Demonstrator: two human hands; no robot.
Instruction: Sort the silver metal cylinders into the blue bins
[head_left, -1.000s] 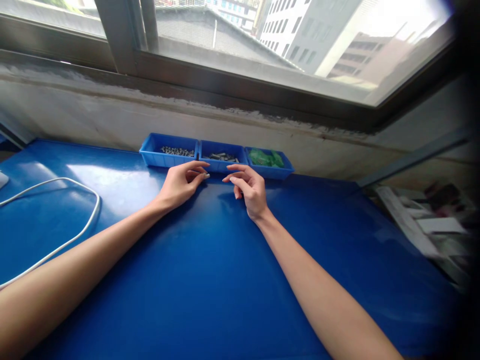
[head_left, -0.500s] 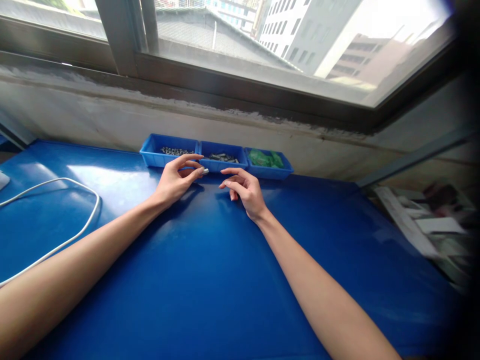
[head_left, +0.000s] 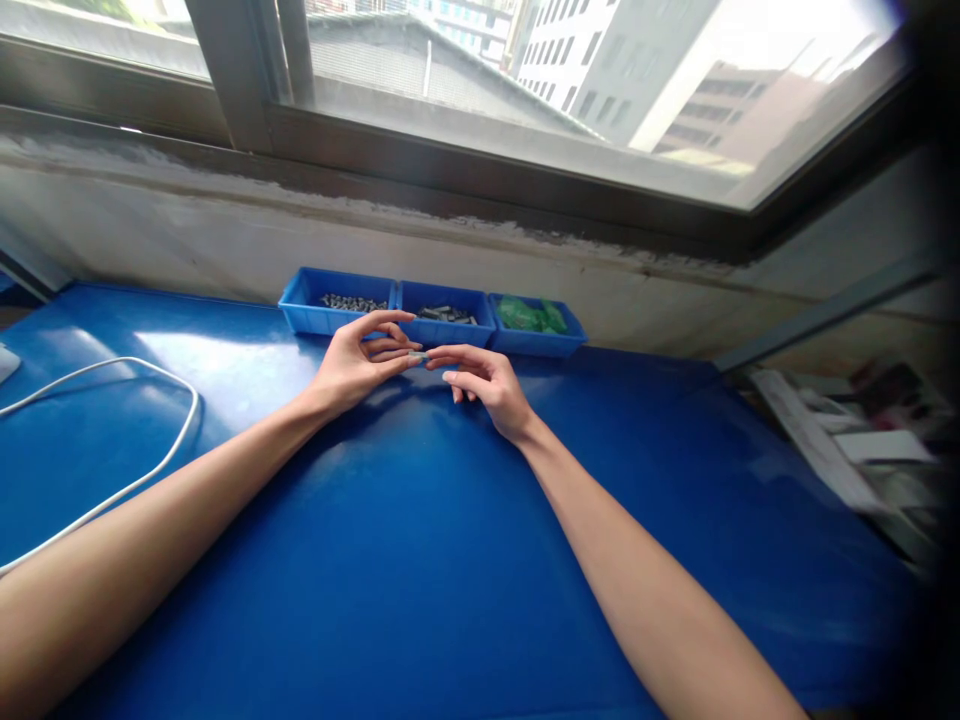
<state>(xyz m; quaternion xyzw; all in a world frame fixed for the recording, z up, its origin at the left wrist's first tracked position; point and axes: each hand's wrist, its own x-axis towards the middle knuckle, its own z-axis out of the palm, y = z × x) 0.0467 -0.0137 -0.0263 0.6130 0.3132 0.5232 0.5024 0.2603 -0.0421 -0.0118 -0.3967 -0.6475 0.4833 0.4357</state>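
Observation:
My left hand (head_left: 355,362) pinches a small silvery metal piece (head_left: 419,355) between thumb and fingers, with the index finger raised above it. The piece is too small to name more exactly. From the right, my right hand (head_left: 496,390) brings its index fingertip up to the piece's end; whether they touch I cannot tell. Its thumb stands apart from the index finger, and the other fingers curl loosely below. Just behind both hands is the middle blue bin (head_left: 480,333), with loose metal parts (head_left: 446,315) in it.
A left blue bin (head_left: 300,320) holds many small metal parts (head_left: 352,302); a right blue bin (head_left: 551,345) holds a green plastic bag (head_left: 531,315). A white cable (head_left: 176,440) curves over the blue table (head_left: 420,560) at left. Wall and window (head_left: 465,80) rise behind.
My left hand's pinch has moved slightly right with the metal piece. My right index finger has moved left to the piece, and its thumb has dropped away from that finger.

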